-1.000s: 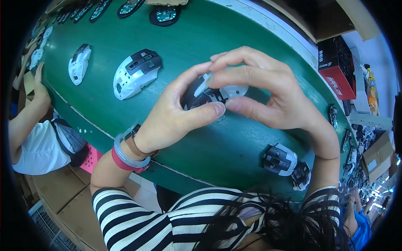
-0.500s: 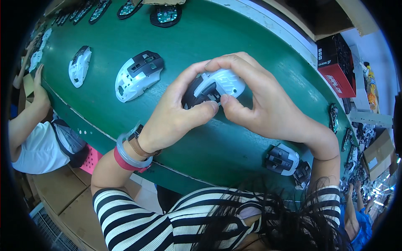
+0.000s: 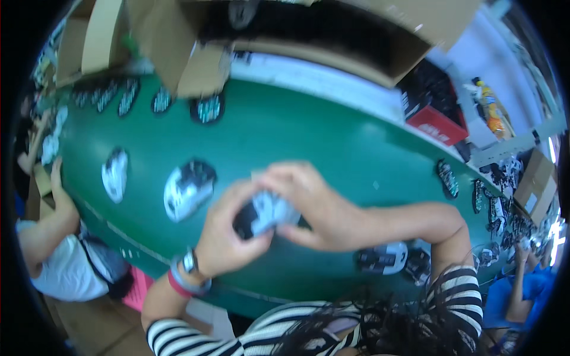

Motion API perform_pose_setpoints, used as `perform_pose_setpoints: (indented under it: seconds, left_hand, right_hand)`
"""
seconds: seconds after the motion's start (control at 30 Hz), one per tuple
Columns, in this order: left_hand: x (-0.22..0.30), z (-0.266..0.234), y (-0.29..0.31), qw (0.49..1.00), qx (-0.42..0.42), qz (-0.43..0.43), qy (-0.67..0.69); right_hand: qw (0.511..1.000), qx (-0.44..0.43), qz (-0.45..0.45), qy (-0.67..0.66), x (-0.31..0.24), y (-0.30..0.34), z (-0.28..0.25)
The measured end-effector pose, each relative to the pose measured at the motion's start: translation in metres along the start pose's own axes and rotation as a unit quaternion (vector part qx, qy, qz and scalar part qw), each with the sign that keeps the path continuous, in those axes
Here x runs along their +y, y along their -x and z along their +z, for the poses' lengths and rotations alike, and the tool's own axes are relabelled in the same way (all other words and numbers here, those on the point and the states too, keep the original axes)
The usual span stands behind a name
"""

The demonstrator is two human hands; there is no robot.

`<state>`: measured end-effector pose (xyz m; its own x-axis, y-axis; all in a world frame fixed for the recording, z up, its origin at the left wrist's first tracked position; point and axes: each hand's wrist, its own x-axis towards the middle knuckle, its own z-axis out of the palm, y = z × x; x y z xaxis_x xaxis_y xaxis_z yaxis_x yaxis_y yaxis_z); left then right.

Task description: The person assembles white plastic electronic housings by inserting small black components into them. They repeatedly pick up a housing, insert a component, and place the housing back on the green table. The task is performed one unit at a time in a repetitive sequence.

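Both hands cup a white-and-black computer mouse shell (image 3: 265, 215) above the green tabletop. My left hand (image 3: 224, 236) wraps its dark end, thumb along the near side. From the other side, my right hand (image 3: 320, 209) closes over the white end with the fingers arched across the top. Motion blurs the hands, and the fingers hide part of the shell. To the left lie another white-and-black mouse shell (image 3: 189, 188) and a narrower one (image 3: 114, 175). Near my right forearm are a black-and-white mouse part (image 3: 383, 258) and a dark mouse part (image 3: 418, 265).
Mouse bases with green circuit boards (image 3: 208, 109) line the far edge, beneath an open cardboard box (image 3: 332, 62). A red-and-black box (image 3: 438, 123) stands at far right. More circuit-board parts (image 3: 447, 178) lie on the right. Co-workers sit left (image 3: 71, 261) and right (image 3: 528, 291).
The view has tilted up, so the table sits lower and the cardboard box shows more. Both hands still hold the mouse shell, which appears turned a little.
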<state>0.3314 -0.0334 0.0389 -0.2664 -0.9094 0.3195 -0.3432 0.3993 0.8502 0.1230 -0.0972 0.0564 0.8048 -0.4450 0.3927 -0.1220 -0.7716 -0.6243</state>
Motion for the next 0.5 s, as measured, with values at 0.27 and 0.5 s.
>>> perform_pose_setpoints:
  seconds: [0.27, 0.5]
  left_hand:
    - [0.015, 0.023, -0.009, 0.927, -0.311, 0.095, -0.184]
    - [-0.004, -0.027, 0.007, 0.891, -0.104, 0.028, -0.44]
  right_hand:
    - [0.764, 0.433, -0.077, 0.472, 0.046, -0.098, -0.224]
    - [0.644, 0.523, -0.008, 0.559, 0.076, -0.219, -0.353]
